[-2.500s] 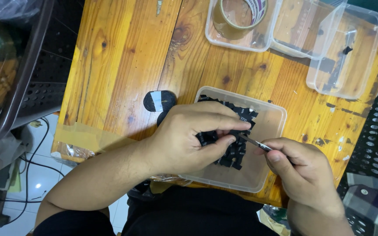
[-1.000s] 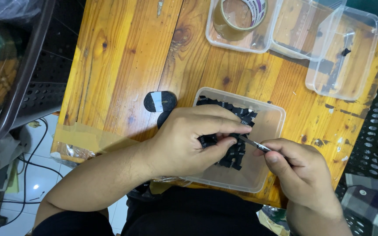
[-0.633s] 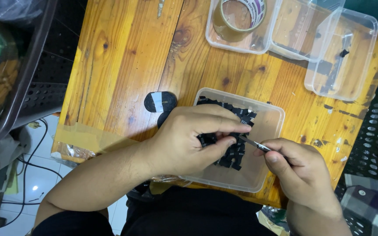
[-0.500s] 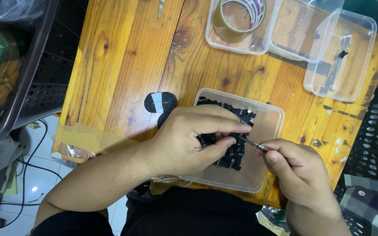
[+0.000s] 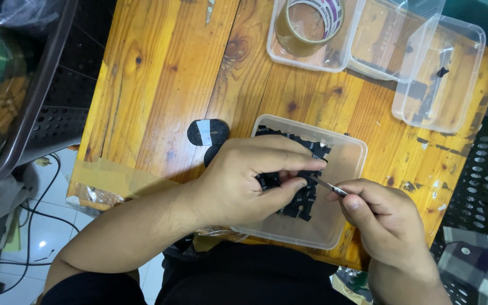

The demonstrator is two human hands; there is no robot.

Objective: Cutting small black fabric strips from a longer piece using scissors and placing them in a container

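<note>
- The left hand [image 5: 244,183] is curled over a clear tray [image 5: 350,164] near the front edge of the wooden table [image 5: 159,85], pinching a small black part [image 5: 269,181] between thumb and fingers.
- The right hand [image 5: 388,226] sits just right of it, fingers closed on a thin metal tool [image 5: 330,185] whose tip points at the part; tweezers, I think, though it is too slim to be sure.
- The tool tip meets the part right above the tray, where more black pieces [image 5: 306,197] lie in a heap under the hands.
- Set against the frames from the last couple of seconds, almost nothing has changed: both hands keep the same grip, in the same spot over the tray, and the tool tip has hardly shifted.
- The slight slide of the far tubs across those frames looks like the head camera moving, not the things themselves.
- A black tape roll [image 5: 207,131] with a pale label lies on the wood just left of the tray, where it lay before.
- At the far side stand three clear tubs: one holds a tape ring [image 5: 312,20], the middle tub [image 5: 391,42] looks bare, and the right tub [image 5: 439,73] holds a few small dark bits.
</note>
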